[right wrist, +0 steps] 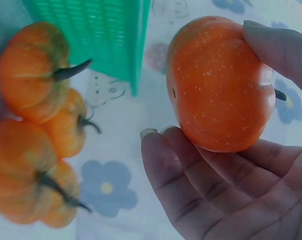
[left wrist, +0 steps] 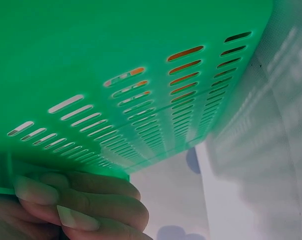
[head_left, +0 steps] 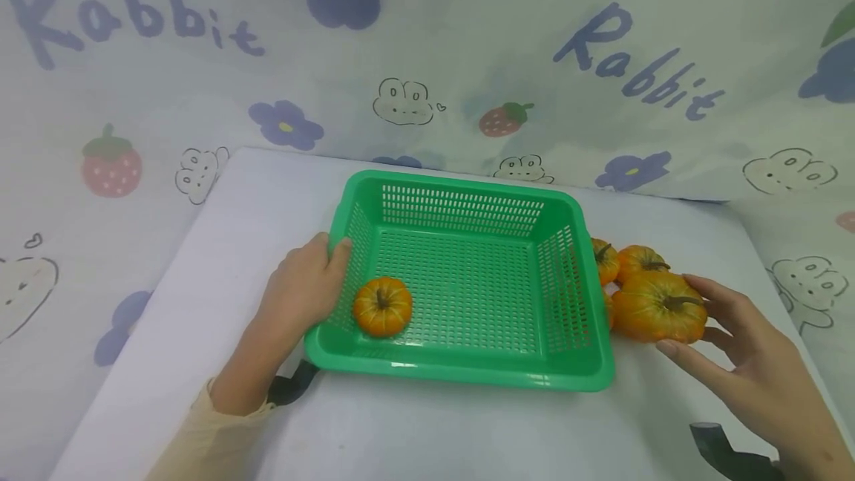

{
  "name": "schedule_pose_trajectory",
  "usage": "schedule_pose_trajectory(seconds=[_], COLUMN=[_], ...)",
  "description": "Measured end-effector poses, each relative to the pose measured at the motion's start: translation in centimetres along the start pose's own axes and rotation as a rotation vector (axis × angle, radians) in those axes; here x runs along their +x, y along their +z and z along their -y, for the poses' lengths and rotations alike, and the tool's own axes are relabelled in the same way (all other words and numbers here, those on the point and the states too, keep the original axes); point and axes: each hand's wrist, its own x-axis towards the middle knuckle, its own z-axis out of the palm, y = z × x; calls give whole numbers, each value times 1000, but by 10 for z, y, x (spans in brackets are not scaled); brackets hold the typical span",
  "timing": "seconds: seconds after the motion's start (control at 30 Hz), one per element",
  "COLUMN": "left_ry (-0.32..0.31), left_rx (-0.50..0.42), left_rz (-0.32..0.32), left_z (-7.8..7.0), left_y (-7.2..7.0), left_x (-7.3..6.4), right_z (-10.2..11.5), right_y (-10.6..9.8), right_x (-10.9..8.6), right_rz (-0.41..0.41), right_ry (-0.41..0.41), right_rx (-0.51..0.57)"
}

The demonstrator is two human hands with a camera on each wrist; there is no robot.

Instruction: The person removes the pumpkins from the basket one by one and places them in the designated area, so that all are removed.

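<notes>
A green plastic basket (head_left: 461, 381) stands on the white table, with one small orange pumpkin (head_left: 383, 307) inside at its left end. My left hand (head_left: 303, 280) grips the basket's left rim, thumb over the top; in the left wrist view its curled fingers (left wrist: 106, 205) lie under the rim against the slotted wall. Past the basket's right side, my right hand (head_left: 755, 355) holds a larger orange pumpkin (right wrist: 220, 85) between thumb and fingers. That pumpkin is off the table in the right wrist view, its dark stem toward the palm.
Several other pumpkins (right wrist: 33, 72) cluster beside the basket's right wall, partly hidden in the head view by the held one and the basket. Behind the table (head_left: 374, 436) hangs a cloth (head_left: 461, 36) printed with rabbits, flowers and strawberries.
</notes>
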Motion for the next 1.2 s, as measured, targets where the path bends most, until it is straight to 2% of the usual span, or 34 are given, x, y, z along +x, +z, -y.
schedule_pose_trajectory(seconds=[0.1, 0.23, 0.47, 0.57, 0.63, 0.73, 0.8, 0.9, 1.2], left_ry=[0, -2, -3, -5, -3, -4, -5, -4, -4], left_rx=[-1, 1, -13, -15, -17, -17, -16, -13, -16], left_rz=[-2, -4, 1, 0, 1, 1, 2, 0, 8], left_z=[1, 2, 2, 2, 2, 1, 1, 1, 1], left_y=[-1, -2, -1, -1, -1, -1, -2, -2, -1], left_x=[0, 0, 0, 0, 0, 0, 0, 0, 1], right_z=[-7, -12, -17, -19, -20, -21, -22, -22, -23], right_y=[1, 5, 15, 19, 22, 28, 32, 38, 53], right_x=[-7, -14, -24, -28, -31, -33, -34, -35, -37], right_rz=[15, 22, 71, 100, 142, 250, 323, 391, 401], right_ry=[78, 120, 92, 107, 136, 220, 272, 316, 257], right_rx=[-4, 26, 24, 3, -24, -48, -47, -22, 15])
